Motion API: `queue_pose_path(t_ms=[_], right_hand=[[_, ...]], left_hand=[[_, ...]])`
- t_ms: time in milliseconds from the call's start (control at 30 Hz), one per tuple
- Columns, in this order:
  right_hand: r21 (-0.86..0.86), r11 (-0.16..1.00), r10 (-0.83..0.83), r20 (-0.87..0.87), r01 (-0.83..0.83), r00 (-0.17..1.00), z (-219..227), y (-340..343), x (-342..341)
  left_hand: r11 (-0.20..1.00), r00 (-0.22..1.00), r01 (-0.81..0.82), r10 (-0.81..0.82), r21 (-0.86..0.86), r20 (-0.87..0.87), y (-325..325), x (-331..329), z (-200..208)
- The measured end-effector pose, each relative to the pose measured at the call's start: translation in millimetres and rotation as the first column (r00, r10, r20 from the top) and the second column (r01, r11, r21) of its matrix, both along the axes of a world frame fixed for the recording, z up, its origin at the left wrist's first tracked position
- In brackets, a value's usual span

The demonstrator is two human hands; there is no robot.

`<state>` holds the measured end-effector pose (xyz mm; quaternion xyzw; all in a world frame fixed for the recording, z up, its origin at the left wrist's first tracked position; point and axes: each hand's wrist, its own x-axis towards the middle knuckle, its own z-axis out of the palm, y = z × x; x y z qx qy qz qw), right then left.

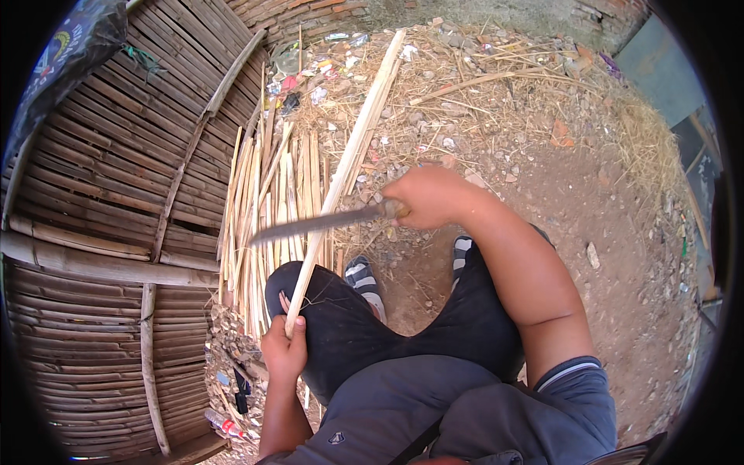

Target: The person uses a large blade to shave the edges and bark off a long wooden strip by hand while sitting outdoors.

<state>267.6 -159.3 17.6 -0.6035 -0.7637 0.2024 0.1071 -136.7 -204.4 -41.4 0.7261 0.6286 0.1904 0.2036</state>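
Note:
My left hand [285, 346] is closed round the near end of a long pale bamboo strip [346, 164], beside my left knee. The strip slants up and away, its far end over the littered ground. In front of me my right hand [425, 197] grips the handle of a machete [318, 223]. The dark blade points left and lies across the strip; whether it touches the strip I cannot tell. A second thin length runs close along the strip's right side. Many split bamboo strips [267, 198] lie in a pile beyond my left knee.
A bamboo slat wall [93, 178] stands along the left side, and a brick wall [496, 15] at the back. Straw and rubbish [322, 81] litter the far ground. A plastic bottle [225, 423] lies at lower left. Grey panels [663, 74] stand at far right.

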Motion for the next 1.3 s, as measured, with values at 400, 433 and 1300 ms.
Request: queue_pose_path(t_ms=[400,433,1300], right_hand=[[0.107,0.867,-0.468,-0.158,0.487,0.869,-4.4,10.4,66.1],[0.106,0.865,-0.473,-0.151,0.49,0.868,-5.7,8.8,66.0],[0.032,0.995,-0.094,-0.038,0.095,0.995,-3.2,2.9,20.3]], left_hand=[[0.998,0.999,0.031,-0.031,0.051,0.008,-0.5,-1.2,-0.5],[0.998,1.0,0.029,-0.029,0.048,0.004,0.2,-1.5,-0.7],[1.0,1.0,0.005,-0.005,0.022,0.015,-0.7,-2.5,-4.0]])
